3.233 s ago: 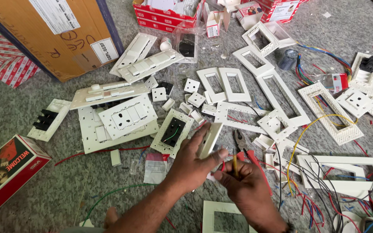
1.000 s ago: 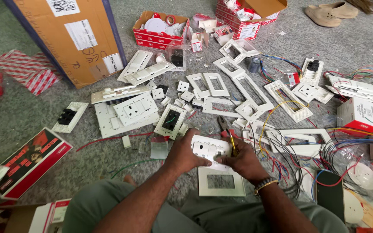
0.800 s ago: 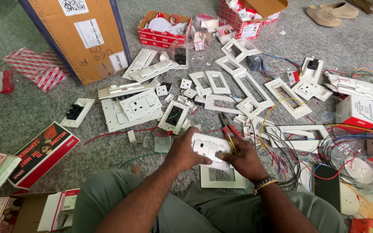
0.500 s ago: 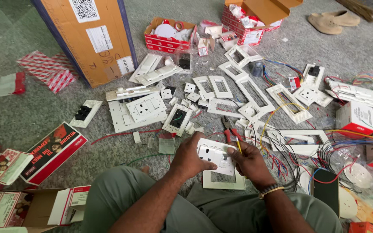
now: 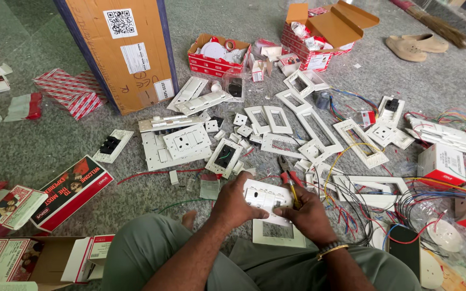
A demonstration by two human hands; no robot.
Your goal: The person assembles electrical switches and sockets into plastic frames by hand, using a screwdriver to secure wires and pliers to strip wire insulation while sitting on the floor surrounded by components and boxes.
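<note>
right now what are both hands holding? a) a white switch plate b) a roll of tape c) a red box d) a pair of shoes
a: the left hand and right hand grip a white switch plate between them, above an empty white frame on the floor.

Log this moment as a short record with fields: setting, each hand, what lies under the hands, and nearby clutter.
Setting: person seated on a grey speckled floor
Left hand: grips the left end of a white switch plate
Right hand: on the plate's right side, holding a thin yellow tool
Under hands: empty white frame on the floor
Nearby: pliers with red handles, loose coloured wires, tall cardboard box, red carton of parts
</note>
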